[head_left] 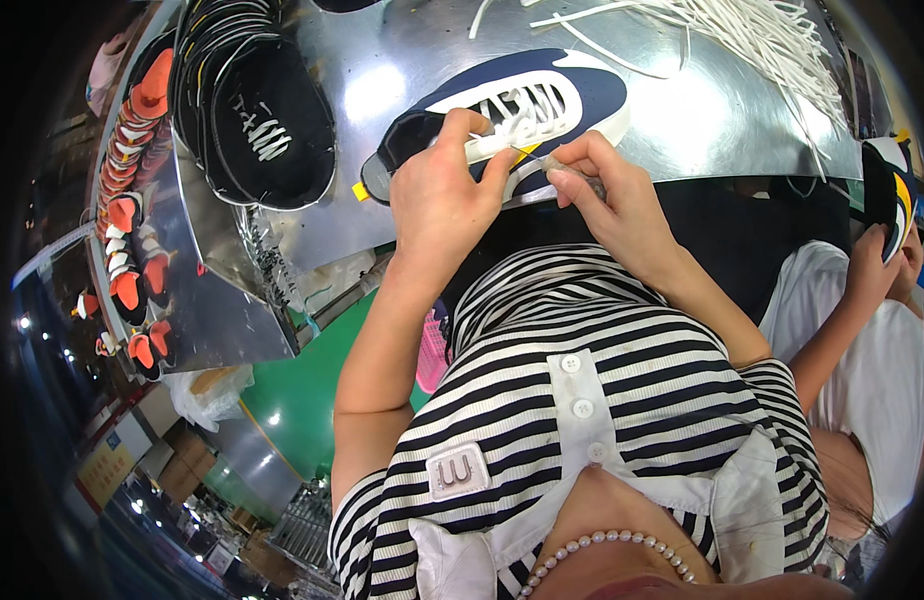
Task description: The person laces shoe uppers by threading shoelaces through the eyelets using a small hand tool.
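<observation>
A navy shoe upper (pixel 592 90) with white and yellow trim lies on the metal table, its toe to the right. White lace (pixel 527 112) crosses its eyelets. My left hand (pixel 444 180) is closed on the near edge of the upper, thumb and index finger at the lacing. Just right of it, my right hand (pixel 607 190) pinches a thin-tipped hand tool (pixel 552 163). The tool's fine tip points left at the eyelet edge; its exact shape is too small to tell.
A stack of black laced uppers (pixel 267 130) stands on the left of the metal table (pixel 702 130). Loose white laces (pixel 752 50) are heaped at the far right. Shoes with orange insides (pixel 127 210) line the far left. At right, another person's hand (pixel 872 262) holds a shoe.
</observation>
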Demonstrator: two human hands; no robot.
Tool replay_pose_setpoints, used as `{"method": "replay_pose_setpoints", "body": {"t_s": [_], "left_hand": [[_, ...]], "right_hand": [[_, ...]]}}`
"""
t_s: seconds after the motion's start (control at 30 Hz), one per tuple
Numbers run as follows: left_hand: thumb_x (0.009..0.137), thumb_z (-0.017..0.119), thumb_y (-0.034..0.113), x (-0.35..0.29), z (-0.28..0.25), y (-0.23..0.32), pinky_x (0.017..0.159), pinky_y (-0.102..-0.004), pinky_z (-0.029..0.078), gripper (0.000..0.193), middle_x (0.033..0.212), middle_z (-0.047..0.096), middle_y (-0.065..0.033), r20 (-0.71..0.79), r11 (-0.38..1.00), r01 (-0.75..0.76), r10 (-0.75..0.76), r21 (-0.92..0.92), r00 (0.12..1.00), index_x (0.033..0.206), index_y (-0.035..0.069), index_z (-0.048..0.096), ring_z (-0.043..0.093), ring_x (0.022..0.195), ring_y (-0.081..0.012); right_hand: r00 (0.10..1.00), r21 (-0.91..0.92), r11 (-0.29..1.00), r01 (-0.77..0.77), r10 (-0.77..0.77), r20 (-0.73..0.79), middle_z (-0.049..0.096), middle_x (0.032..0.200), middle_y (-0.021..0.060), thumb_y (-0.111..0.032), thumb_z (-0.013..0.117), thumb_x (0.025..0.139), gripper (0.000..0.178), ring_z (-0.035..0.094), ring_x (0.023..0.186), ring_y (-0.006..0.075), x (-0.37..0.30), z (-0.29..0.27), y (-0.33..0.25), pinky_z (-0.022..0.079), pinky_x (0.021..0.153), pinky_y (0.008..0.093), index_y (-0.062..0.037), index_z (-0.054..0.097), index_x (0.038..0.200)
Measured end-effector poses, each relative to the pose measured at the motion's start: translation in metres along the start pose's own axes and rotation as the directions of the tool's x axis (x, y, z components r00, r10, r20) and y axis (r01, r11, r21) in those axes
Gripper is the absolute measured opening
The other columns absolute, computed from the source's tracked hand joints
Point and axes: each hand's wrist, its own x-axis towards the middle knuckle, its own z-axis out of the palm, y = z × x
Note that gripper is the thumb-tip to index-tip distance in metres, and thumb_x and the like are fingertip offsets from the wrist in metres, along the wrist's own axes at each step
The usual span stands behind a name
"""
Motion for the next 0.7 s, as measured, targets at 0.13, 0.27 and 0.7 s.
{"method": "replay_pose_setpoints", "body": {"t_s": [0.13, 0.27, 0.7], "left_hand": [[0.082, 0.075, 0.021, 0.001, 0.0, 0.0, 0.066, -0.0347, 0.051, 0.031, 0.085, 0.07, -0.0149, 0.027, 0.997, -0.059, 0.06, -0.048, 0.998, 0.102, 0.003, 0.06, 0.069, 0.076, -0.0314], [0.082, 0.074, 0.014, 0.002, 0.012, -0.011, 0.062, -0.0343, 0.05, 0.026, 0.081, 0.068, -0.0157, -0.042, 0.944, -0.329, 0.327, -0.034, 0.944, 0.101, 0.002, 0.061, 0.068, 0.072, -0.0311], [0.086, 0.068, 0.021, -0.008, 0.0, -0.012, 0.06, -0.0408, 0.048, 0.022, 0.077, 0.067, -0.0156, 0.115, 0.966, -0.198, 0.218, -0.166, 0.969, 0.106, 0.012, 0.065, 0.064, 0.067, -0.0343]], "right_hand": [[0.999, -0.009, 0.999, 0.032, -0.032, -0.029, 0.063, 0.068, 0.0081, -0.014, 0.058, 0.096, 0.015, 0.061, 0.058, 0.0167, 0.005, -0.002, 0.004, 0.046, 0.056, 0.0291, 0.0008, 0.056, 0.093], [0.998, -0.047, 0.997, -0.06, 0.06, -0.014, 0.063, 0.066, 0.0084, -0.013, 0.058, 0.094, 0.015, 0.061, 0.056, 0.0174, 0.016, -0.004, 0.002, 0.047, 0.054, 0.0299, 0.0006, 0.057, 0.09], [0.974, 0.112, 0.977, 0.181, -0.163, -0.158, 0.059, 0.072, 0.0023, -0.02, 0.059, 0.095, 0.023, 0.053, 0.067, 0.0071, 0.046, -0.037, -0.007, 0.045, 0.063, 0.0222, 0.0004, 0.059, 0.107]]}}
